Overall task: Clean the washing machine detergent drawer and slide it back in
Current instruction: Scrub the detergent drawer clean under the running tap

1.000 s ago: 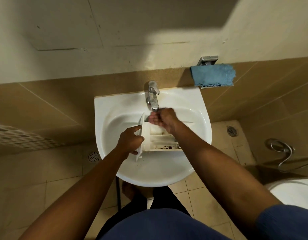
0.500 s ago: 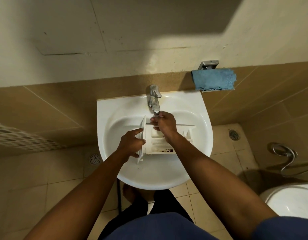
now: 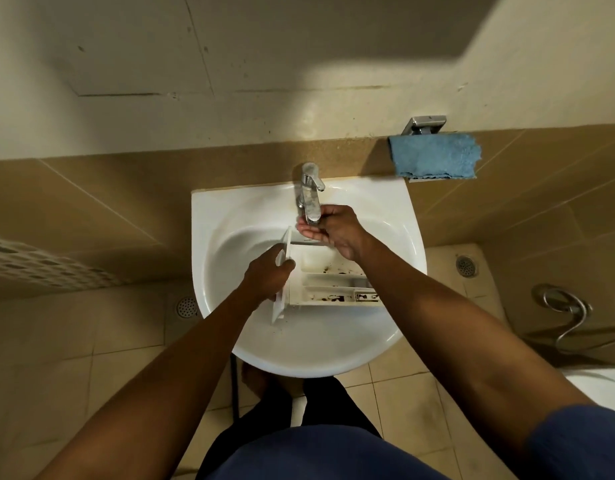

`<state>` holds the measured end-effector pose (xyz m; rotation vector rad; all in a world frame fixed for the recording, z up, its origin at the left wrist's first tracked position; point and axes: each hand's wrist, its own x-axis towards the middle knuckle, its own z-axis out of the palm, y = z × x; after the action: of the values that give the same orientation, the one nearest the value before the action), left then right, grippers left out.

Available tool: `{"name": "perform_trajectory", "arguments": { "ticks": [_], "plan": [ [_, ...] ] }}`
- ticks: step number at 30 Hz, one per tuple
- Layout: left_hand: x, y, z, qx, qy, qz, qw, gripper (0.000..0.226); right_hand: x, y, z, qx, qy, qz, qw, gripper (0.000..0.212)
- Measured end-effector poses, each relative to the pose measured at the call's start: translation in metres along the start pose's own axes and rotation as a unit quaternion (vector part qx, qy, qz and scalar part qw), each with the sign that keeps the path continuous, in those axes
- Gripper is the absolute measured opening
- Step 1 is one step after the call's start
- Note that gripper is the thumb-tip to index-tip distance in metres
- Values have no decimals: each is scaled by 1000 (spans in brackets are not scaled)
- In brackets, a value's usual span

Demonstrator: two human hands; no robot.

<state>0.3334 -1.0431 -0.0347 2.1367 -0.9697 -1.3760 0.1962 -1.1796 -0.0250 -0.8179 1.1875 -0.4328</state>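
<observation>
I'm gripping detergent drawer (image 3: 330,284) with left hand (image 3: 269,273) over washbasin (image 3: 203,237); right hand (image 3: 339,230) cupping tap spout (image 3: 310,202), hold unclear. Grime showing inside; refitting pending.

- Cream upper wall (image 3: 229,64), shadowed at top right; tan wall tiles (image 3: 91,209) below.
- White basin (image 3: 209,216) against the wall, chrome tap (image 3: 311,181) at its back.
- Blue cloth (image 3: 434,155) draped on a chrome holder (image 3: 425,124).
- Beige floor tiles (image 3: 56,358) with two round drains (image 3: 187,307).
</observation>
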Motion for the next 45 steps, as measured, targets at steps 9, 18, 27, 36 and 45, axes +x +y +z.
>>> {"name": "perform_trajectory", "arguments": {
  "ticks": [9, 18, 27, 36, 45],
  "plan": [
    [-1, -16, 16, 82, 124, 67, 987, 49, 1, 11, -8, -21, 145, -71, 987, 18],
    [8, -26, 22, 73, 130, 51, 987, 58, -40, 45, -67, -510, 106, -211, 827, 16],
    [11, -24, 23, 94, 119, 55, 987, 57, -44, 68, 4, -588, -53, -161, 791, 30],
    [10, -20, 24, 133, 121, 56, 982, 57, -50, 67, -25, -628, -37, -165, 760, 41],
    [4, -18, 23, 133, 124, 54, 982, 56, -57, 82, -27, -656, 4, -246, 713, 35]
  ]
}}
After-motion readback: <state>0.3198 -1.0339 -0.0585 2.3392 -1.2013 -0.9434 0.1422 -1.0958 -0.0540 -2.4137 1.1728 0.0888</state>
